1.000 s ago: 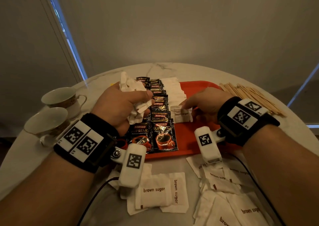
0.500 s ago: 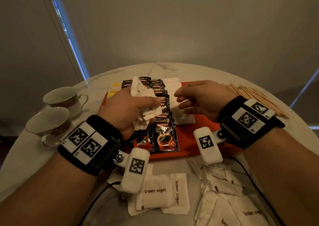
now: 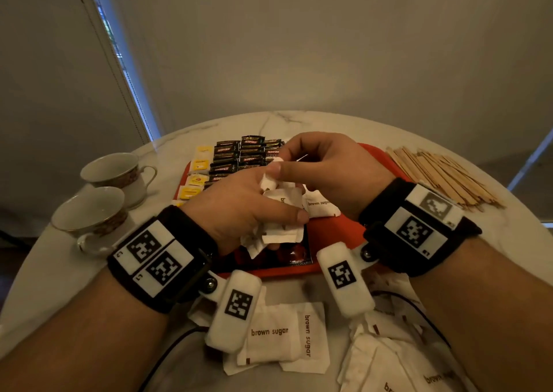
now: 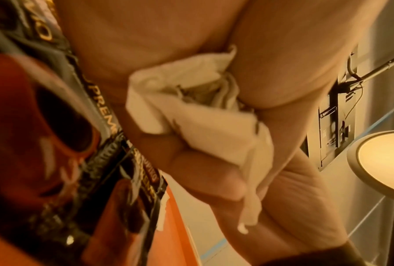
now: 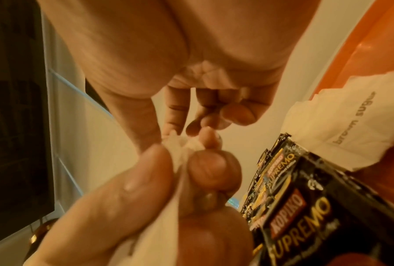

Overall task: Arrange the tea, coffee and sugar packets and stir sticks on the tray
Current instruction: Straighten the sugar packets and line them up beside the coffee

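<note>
Two hands meet above the tray [image 3: 335, 233]: left hand [image 3: 239, 209] grips a sugar packet bunch [image 3: 281, 230], right hand [image 3: 326, 170] pinches its top packet [image 3: 268, 181].

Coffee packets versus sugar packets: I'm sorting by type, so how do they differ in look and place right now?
The coffee packets are dark and glossy; the sugar packets are plain white paper.

The coffee packets lie in rows on the tray; most sugar packets lie loose on the table, and the left hand grips a bunch.

Both are small flat sachets.
</note>
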`<action>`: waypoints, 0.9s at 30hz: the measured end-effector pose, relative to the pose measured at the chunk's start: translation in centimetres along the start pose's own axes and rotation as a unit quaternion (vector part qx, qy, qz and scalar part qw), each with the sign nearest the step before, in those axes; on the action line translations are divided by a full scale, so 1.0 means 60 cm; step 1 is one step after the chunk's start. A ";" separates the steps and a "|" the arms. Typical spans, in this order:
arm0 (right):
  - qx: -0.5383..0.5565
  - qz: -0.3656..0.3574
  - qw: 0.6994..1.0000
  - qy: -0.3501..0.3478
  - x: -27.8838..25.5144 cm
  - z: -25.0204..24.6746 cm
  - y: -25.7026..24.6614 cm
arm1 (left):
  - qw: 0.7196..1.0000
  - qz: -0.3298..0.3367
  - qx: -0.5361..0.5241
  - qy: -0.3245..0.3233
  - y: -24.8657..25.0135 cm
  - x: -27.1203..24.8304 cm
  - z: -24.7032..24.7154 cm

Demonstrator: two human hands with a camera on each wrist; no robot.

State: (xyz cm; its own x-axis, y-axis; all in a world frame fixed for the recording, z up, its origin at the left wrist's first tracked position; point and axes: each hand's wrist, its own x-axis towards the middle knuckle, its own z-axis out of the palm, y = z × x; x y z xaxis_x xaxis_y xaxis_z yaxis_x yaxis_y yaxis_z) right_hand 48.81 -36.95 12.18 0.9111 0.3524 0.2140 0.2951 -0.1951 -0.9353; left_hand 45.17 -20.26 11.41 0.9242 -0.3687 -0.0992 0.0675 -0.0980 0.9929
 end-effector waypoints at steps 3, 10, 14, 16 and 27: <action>0.038 0.011 0.999 0.027 0.005 0.000 0.006 | 1.000 -0.014 -0.020 0.019 0.000 0.001 -0.001; 0.244 0.050 0.963 0.102 0.014 -0.009 0.001 | 0.994 -0.015 -0.069 0.087 -0.003 0.010 -0.017; 0.256 0.076 0.959 0.098 0.015 -0.002 0.008 | 0.981 0.032 -0.120 0.148 -0.006 0.017 -0.017; 0.261 0.082 0.958 0.083 0.016 0.002 0.012 | 0.977 0.050 -0.130 0.162 -0.005 0.017 -0.017; 0.261 0.112 0.957 0.051 0.016 0.002 0.019 | 0.980 0.075 -0.062 0.173 -0.017 0.022 -0.019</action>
State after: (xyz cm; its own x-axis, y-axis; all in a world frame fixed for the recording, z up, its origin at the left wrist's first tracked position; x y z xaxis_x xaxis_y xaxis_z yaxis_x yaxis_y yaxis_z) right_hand 49.97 -36.75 11.31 0.9659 0.2586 -0.0074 -0.0713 0.2384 -0.9685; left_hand 46.74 -19.62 10.35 0.9979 -0.0321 0.0558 -0.0541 0.0537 0.9971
